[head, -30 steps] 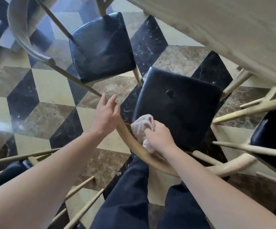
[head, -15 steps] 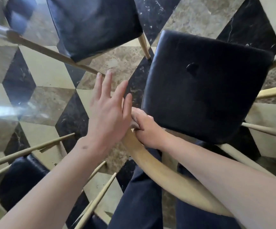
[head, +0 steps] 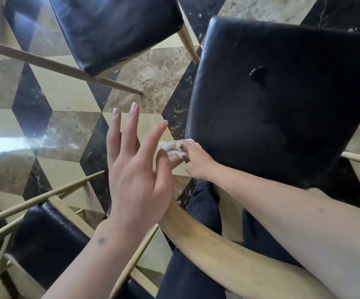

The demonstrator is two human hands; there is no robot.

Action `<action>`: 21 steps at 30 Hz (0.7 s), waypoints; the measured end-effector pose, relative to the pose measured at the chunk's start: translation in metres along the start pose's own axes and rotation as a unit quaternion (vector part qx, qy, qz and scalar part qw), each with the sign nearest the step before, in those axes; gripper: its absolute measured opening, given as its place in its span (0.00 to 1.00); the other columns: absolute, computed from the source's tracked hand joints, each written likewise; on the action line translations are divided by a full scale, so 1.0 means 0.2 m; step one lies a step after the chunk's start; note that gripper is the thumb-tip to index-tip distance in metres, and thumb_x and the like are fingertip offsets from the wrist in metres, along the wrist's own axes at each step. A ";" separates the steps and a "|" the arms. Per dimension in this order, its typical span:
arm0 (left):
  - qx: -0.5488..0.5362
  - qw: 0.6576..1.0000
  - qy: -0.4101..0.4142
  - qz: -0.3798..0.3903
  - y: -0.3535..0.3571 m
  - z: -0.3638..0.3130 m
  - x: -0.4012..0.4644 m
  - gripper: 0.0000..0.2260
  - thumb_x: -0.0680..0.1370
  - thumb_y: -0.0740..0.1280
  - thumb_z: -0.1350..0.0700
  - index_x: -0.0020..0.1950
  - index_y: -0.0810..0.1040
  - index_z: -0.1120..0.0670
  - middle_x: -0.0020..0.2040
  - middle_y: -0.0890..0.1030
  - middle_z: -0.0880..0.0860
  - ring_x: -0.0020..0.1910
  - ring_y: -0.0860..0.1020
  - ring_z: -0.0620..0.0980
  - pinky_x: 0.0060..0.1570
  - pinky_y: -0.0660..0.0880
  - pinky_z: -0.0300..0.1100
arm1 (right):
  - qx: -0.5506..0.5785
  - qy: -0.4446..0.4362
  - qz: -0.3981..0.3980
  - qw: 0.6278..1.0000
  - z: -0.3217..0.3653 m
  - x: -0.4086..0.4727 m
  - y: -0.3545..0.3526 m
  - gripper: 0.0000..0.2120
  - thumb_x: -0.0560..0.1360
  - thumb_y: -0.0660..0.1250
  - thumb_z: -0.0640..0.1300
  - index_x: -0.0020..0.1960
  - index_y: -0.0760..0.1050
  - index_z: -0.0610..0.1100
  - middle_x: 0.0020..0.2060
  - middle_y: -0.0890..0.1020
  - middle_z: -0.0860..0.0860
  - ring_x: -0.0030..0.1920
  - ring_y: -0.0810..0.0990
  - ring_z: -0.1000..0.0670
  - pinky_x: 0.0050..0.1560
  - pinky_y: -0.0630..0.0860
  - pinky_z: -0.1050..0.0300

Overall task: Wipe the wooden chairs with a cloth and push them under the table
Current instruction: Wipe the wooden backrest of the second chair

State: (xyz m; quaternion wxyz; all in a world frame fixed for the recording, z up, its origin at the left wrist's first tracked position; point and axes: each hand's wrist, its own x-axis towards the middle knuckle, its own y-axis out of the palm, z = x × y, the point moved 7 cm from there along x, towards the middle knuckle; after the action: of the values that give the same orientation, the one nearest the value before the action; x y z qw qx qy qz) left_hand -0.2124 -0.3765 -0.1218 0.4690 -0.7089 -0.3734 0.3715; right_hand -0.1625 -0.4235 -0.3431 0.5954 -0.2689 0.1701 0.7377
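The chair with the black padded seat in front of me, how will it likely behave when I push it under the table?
The chair probably slides easily, since the marble floor looks polished. Its thin wooden legs suggest it is fairly light. Pushed high on the curved backrest rail, where the right hand holds the cloth, it might tip slightly.

A dining room: wooden chairs with black cushioned seats crowd a patterned marble floor.

Glossy black leather-like seat on a matt pale wooden rail (smooth), soft off-white cloth, polished marble floor.
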 end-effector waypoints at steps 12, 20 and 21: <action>0.034 0.998 0.036 0.032 0.01 -0.03 0.03 0.21 0.83 0.56 0.57 0.74 0.75 0.59 0.78 0.68 0.64 0.79 0.60 0.67 0.77 0.56 0.64 | 0.040 -0.234 0.031 0.971 0.49 -0.28 -0.01 0.13 0.61 0.59 0.22 0.42 0.68 0.35 0.38 0.72 0.42 0.43 0.70 0.44 0.43 0.68 0.47; 0.052 0.999 0.007 0.006 0.02 -0.03 0.01 0.18 0.82 0.60 0.51 0.71 0.79 0.49 0.79 0.68 0.54 0.82 0.55 0.60 0.79 0.49 0.50 | 0.008 -0.052 -0.005 0.999 -0.14 0.00 0.01 0.41 0.68 0.58 0.24 0.69 0.62 0.62 0.65 0.67 0.56 0.68 0.67 0.53 0.71 0.68 0.50; 0.059 0.998 0.008 0.008 0.02 -0.03 0.01 0.18 0.82 0.60 0.50 0.71 0.79 0.49 0.79 0.68 0.55 0.82 0.55 0.61 0.79 0.50 0.51 | 0.017 -0.044 -0.010 0.999 -0.13 0.01 0.02 0.41 0.68 0.57 0.24 0.71 0.63 0.59 0.66 0.66 0.58 0.69 0.66 0.53 0.72 0.67 0.49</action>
State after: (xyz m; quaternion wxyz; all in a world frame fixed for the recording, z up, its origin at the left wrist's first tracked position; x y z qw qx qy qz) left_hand -0.2056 -0.3774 -0.1247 0.5104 -0.6858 -0.3410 0.3910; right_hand -0.1616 -0.4382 -0.3645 0.6137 -0.2281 0.1538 0.7401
